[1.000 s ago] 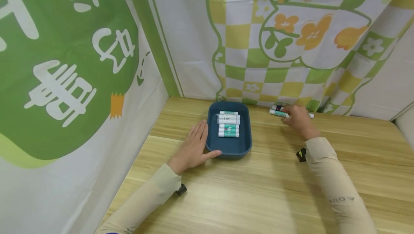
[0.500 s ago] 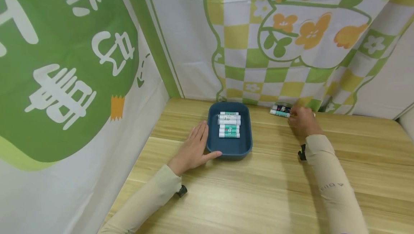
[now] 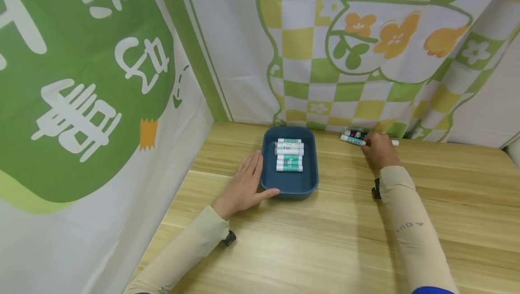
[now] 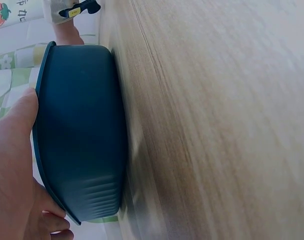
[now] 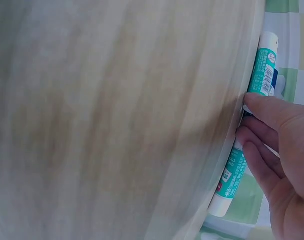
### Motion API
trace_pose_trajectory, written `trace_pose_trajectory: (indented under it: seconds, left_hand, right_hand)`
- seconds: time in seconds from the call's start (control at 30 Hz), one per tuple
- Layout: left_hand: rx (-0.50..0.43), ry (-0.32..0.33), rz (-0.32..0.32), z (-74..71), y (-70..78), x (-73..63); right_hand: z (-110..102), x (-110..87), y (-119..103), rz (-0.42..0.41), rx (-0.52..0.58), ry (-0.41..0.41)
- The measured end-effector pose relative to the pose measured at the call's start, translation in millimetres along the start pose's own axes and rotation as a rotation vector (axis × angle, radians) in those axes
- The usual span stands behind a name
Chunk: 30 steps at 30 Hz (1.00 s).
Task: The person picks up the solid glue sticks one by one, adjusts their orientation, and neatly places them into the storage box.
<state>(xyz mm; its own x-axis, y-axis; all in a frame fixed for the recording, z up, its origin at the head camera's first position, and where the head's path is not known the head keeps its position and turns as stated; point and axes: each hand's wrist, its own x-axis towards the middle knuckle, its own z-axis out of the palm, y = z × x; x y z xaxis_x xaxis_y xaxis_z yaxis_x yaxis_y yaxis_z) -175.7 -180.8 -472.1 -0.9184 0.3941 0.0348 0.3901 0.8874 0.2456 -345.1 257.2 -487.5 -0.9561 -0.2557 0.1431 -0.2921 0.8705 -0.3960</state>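
Observation:
My left hand (image 3: 241, 185) rests against the left side of a dark blue tray (image 3: 310, 163), fingers straight and thumb over its near corner. Several white and teal glue sticks (image 3: 289, 168) lie in a column inside it. At the table's back edge my right hand (image 3: 380, 150) pinches the right end of a teal and white glue stick (image 5: 264, 70) between thumb and fingers. Another glue stick (image 5: 232, 175) lies beside the fingertips, partly covered by them. Behind the pinched one is a dark-labelled stick (image 3: 357, 134), its right part hidden by the hand.
A printed cloth (image 3: 321, 91) hangs right behind the wooden table (image 3: 317, 240), close to the sticks. Another cloth with green print (image 3: 93, 163) hangs along the left side. A black wrist strap (image 3: 376, 189) shows at the right cuff.
My right hand has shifted slightly right along the sticks, its fingers now at the near stick's right end. That stick has tilted a little. The left hand and tray stay put.

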Motion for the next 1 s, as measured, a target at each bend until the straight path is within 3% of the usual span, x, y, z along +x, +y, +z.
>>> trace_pose_trajectory:
  seconds: [0.13,0.47,0.8,1.0]
  left_hand:
    - [-0.006,0.000,0.001,-0.1,-0.1,0.8]
    - [0.006,0.004,0.000,-0.5,-0.2,1.0]
    - [0.001,0.001,0.006,-1.8,1.0,0.0]
    - [-0.002,0.004,0.004,-0.9,0.9,0.4]
  right_hand:
    - [-1,-1.5,1,-0.020,0.037,0.021]
    - [-8,-14.6,3,0.042,0.228,0.057]
    - [-16,-24.3,-4,0.091,0.279,0.041]
    - [-18,-25.6,-17,0.061,0.332,0.063]
